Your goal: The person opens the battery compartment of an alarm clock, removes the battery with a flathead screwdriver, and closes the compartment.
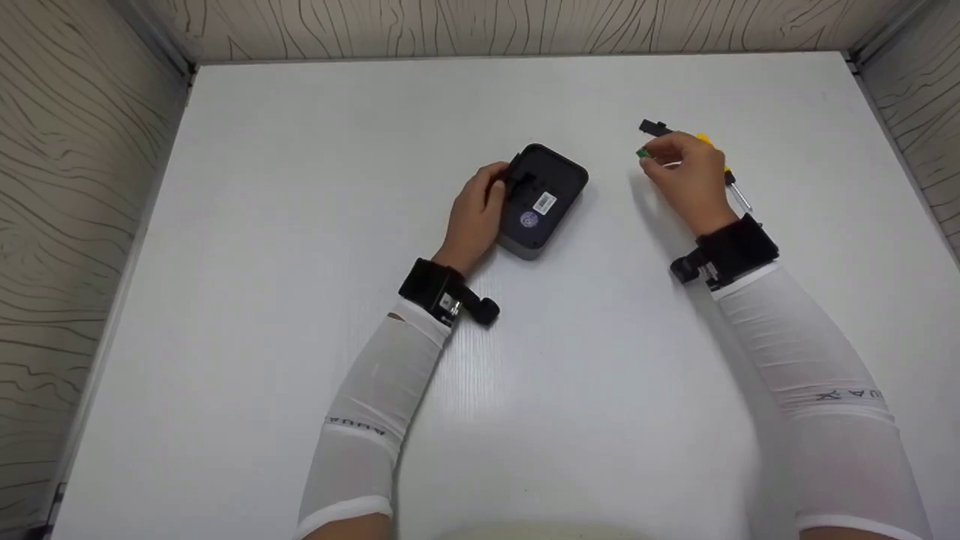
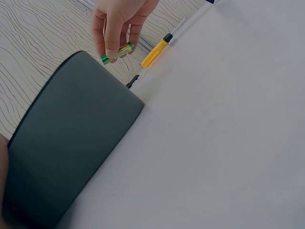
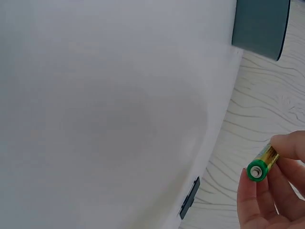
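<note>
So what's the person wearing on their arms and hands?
Both arms wear long white sleeves with grey lettering: left sleeve, right sleeve. Each wrist carries a black strap with a small black camera: left strap, right strap. The left hand and right hand are bare.

Both arms reaching forward from near edge, white sleeves covering forearms, black camera straps circling wrists. Left hand [image 1: 476, 217] lying centre-left, palm down, fingers [image 1: 496, 182] curling round edge of dark device [image 1: 541, 201], thumb side resting against it. Right hand [image 1: 686, 180] hovering farther right, well apart from left, raised off surface, fingertips [image 2: 110, 45] pointing down and pinching small battery [image 3: 262, 163] between thumb and forefingers.
</note>
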A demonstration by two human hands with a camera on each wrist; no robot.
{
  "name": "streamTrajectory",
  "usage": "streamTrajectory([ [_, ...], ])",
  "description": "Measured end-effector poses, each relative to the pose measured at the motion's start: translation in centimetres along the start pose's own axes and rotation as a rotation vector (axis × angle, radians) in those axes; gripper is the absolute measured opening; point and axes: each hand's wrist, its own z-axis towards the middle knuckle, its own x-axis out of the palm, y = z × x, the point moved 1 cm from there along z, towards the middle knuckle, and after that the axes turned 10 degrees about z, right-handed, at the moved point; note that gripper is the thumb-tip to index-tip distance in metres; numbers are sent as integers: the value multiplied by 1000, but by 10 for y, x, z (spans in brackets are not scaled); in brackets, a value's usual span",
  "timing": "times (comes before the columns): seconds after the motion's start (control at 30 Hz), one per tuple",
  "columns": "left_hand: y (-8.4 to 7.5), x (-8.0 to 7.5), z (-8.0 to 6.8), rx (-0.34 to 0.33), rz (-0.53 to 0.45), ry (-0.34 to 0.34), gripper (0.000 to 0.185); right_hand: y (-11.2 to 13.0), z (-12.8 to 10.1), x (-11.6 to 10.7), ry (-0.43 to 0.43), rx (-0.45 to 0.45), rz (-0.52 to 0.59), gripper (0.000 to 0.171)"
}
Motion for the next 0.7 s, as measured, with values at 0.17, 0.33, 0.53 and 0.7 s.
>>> streamTrajectory([
  [0.17, 1, 1, 0, 1, -5, 3, 39, -14, 6, -22, -26, 30, -36, 19],
  [0.33, 1, 1, 0, 2, -4, 7, 39, -26, 10, -43, -41, 80, -88, 21],
  [0.53, 1, 0, 0, 1, -5, 7, 39, -41, 14, -64, -19, 218, -149, 31],
  [0.7, 1, 1, 0, 2, -6, -2, 38, -54, 16, -75, -6, 286, -197, 35],
])
